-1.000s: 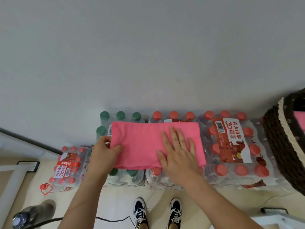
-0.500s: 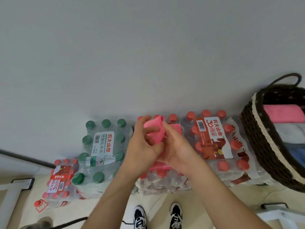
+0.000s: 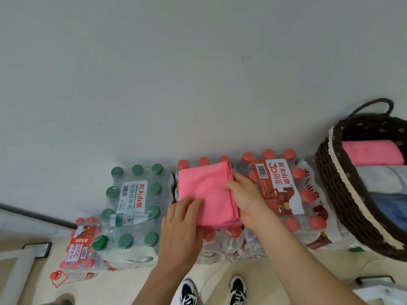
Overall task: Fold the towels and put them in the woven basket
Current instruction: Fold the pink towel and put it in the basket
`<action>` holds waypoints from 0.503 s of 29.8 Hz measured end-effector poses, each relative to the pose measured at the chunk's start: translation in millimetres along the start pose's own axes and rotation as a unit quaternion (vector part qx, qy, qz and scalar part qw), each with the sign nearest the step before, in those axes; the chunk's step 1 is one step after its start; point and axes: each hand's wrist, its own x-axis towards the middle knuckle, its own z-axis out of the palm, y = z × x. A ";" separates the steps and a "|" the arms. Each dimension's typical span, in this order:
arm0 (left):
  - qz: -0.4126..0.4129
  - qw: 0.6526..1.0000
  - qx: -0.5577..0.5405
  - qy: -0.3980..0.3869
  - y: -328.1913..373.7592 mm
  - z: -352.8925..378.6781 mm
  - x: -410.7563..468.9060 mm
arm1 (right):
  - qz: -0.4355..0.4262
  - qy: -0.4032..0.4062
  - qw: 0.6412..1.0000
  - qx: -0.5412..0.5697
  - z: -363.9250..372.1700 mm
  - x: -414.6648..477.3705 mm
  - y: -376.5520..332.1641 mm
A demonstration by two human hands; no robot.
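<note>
A dark brown woven basket with a cream rim (image 3: 330,186) fills the right edge of the frame, with folded towels inside. At centre, a folded pink microfibre towel (image 3: 207,190) lies on shrink-wrapped packs of red-capped water bottles (image 3: 277,186). My right hand (image 3: 244,194) pinches its layered right edge. My left hand (image 3: 180,230) rests straight fingers on its lower left corner. It looks soft, light and prone to unfolding, so I'd grip all layers together.

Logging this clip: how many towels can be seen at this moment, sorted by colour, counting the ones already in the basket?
Pink: 2, the pink towel on the bottle packs and the pink towel in the basket
Pale grey: 1, the grey towel in the basket
Blue: 1, the blue towel in the basket
Total: 4
</note>
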 end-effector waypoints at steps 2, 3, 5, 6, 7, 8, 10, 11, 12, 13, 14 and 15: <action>0.009 1.000 0.016 -0.005 -2.0 2.3 3.3 | -0.020 0.018 0.999 -0.029 -2.5 2.0 2.4; 0.015 0.999 0.031 -0.012 -2.8 3.3 5.4 | -0.030 0.029 0.998 -0.044 -2.8 3.3 3.7; 0.030 0.997 0.069 -0.024 -1.4 4.2 9.5 | -0.048 0.052 0.994 -0.085 -2.4 5.3 6.7; 0.034 0.995 0.086 -0.032 0.1 4.4 11.2 | -0.060 0.062 0.990 -0.112 -1.7 5.3 8.1; 0.038 0.993 0.102 -0.040 2.2 4.1 13.0 | -0.073 0.076 0.983 -0.148 -1.3 5.9 10.5; 0.042 0.991 0.118 -0.047 5.1 3.2 15.0 | -0.087 0.088 0.973 -0.193 -1.3 6.1 12.6; 0.054 0.986 0.144 -0.070 9.0 2.2 19.1 | -0.115 0.111 0.945 -0.286 -2.2 6.1 17.2; 0.061 0.983 0.154 -0.080 9.8 3.2 21.0 | -0.126 0.119 0.929 -0.326 -2.7 5.7 19.3; 0.064 0.980 0.163 -0.091 9.9 5.3 22.7 | -0.134 0.124 0.916 -0.357 -3.2 5.2 21.3; 0.065 0.978 0.168 -0.104 11.5 5.8 24.1 | -0.138 0.126 0.906 -0.380 -3.5 4.3 22.4; 0.059 0.976 0.171 -0.117 14.3 6.0 24.0 | -0.149 0.124 0.899 -0.393 -3.5 3.5 22.4; 0.047 0.974 0.173 -0.135 20.6 4.1 23.0 | -0.162 0.115 0.893 -0.403 -3.3 3.7 22.5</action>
